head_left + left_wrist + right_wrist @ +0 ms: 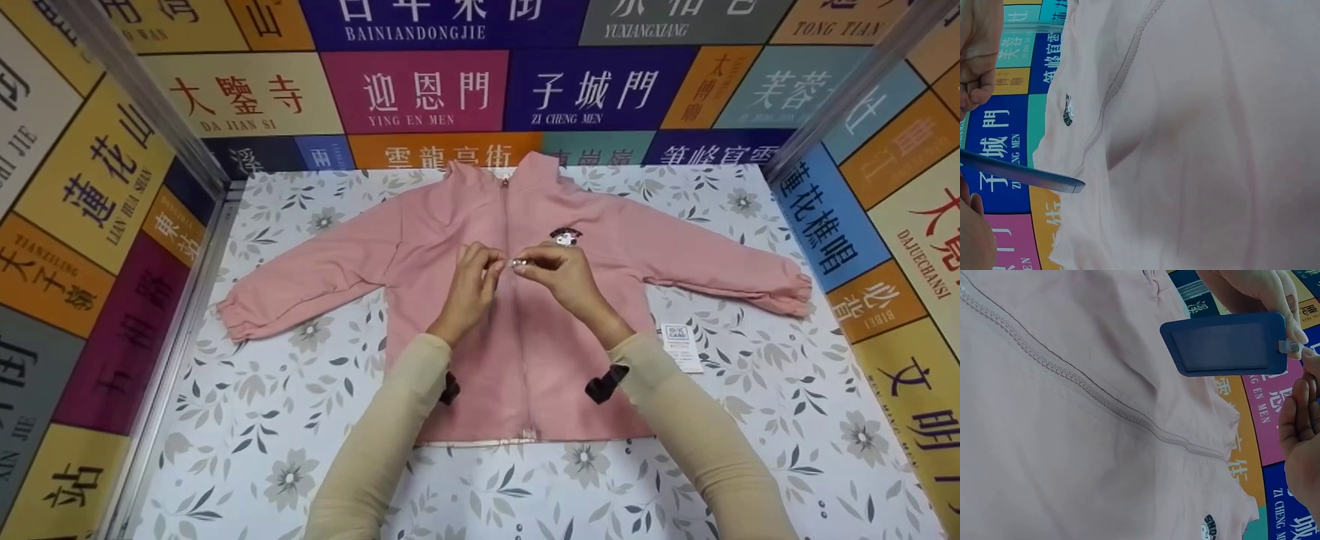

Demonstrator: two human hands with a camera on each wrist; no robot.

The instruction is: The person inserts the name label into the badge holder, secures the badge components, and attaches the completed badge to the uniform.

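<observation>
Both hands meet over the middle of a pink zip-up jacket (450, 337), fingertips close together. My left hand (474, 281) pinches the strap end of a blue badge holder (1224, 344); in the right wrist view the holder hangs flat-side on from a clear snap strap (1291, 347). With thumb and finger, my right hand (559, 270) pinches the small silvery clip (518, 263) at that strap. The left wrist view shows the badge holder (1027, 174) edge-on, above the jacket. In the head view the holder's body is hidden by the hands.
The jacket lies spread, sleeves out, on a white leaf-patterned table (300, 420). Its zipper (517, 345) runs down the middle, with a small cartoon patch (565, 237) beside it. A white printed card (681, 349) lies at right, partly by the right sleeve. Colourful sign-covered walls (420, 90) surround the table.
</observation>
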